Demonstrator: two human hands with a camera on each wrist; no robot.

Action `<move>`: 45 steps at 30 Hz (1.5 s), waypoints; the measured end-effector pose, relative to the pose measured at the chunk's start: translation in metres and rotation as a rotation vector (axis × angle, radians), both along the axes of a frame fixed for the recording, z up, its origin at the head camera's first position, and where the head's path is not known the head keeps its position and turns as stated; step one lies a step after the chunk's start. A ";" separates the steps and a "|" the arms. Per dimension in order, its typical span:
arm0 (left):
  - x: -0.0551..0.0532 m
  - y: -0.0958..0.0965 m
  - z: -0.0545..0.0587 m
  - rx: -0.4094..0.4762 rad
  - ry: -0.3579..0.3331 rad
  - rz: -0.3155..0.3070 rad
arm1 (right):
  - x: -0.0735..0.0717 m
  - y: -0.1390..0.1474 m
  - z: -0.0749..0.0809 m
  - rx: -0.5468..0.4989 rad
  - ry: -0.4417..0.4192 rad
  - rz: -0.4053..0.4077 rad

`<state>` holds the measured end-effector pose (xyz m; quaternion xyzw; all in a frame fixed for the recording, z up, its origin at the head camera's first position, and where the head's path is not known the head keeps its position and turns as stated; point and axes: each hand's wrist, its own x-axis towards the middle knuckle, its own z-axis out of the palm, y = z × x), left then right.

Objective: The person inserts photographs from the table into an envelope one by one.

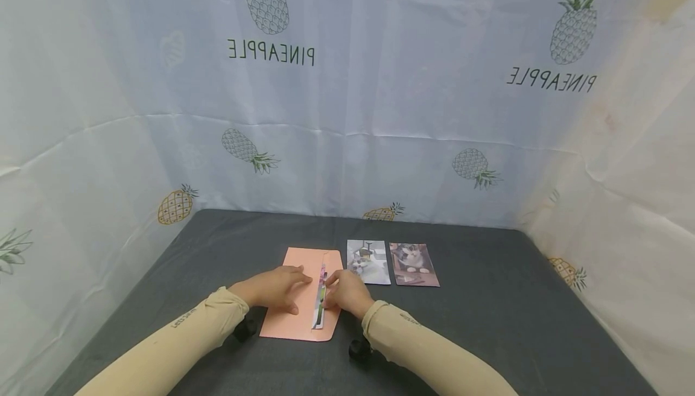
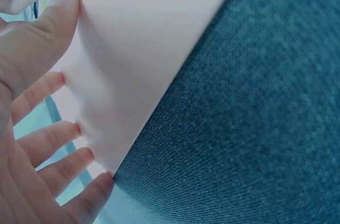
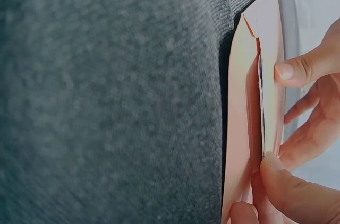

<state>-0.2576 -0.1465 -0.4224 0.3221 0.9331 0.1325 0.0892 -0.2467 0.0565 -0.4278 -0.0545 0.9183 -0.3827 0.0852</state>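
Note:
A pink envelope (image 1: 288,323) lies on the dark table, its flap side facing right. From its opening shows a narrow strip of a colourful photo (image 1: 318,317), most of which is hidden inside. My left hand (image 1: 276,288) rests on the envelope's left part with spread fingers; in the left wrist view its fingertips (image 2: 74,128) press on the paper. At the opening, my right hand (image 1: 347,292) pinches the photo's protruding edge. The right wrist view shows the right thumb (image 3: 279,179) against that edge, with other fingers partly hidden behind.
Two cat photos lie just right of the envelope: a pale one (image 1: 369,263) and a brownish one (image 1: 414,265) beside it. The dark tabletop (image 1: 488,323) is bordered by white curtains (image 1: 380,166) printed with pineapples at the back and both sides.

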 end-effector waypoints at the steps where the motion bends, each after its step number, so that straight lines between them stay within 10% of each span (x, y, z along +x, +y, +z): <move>1: 0.000 0.000 0.000 -0.001 -0.001 0.003 | 0.000 0.000 0.000 0.003 -0.007 -0.002; 32: 0.000 -0.001 -0.002 -0.005 -0.031 0.043 | -0.006 -0.001 -0.002 0.037 -0.024 0.037; 45: -0.001 0.000 -0.002 0.001 -0.014 0.025 | -0.008 0.018 0.002 -0.271 -0.119 0.123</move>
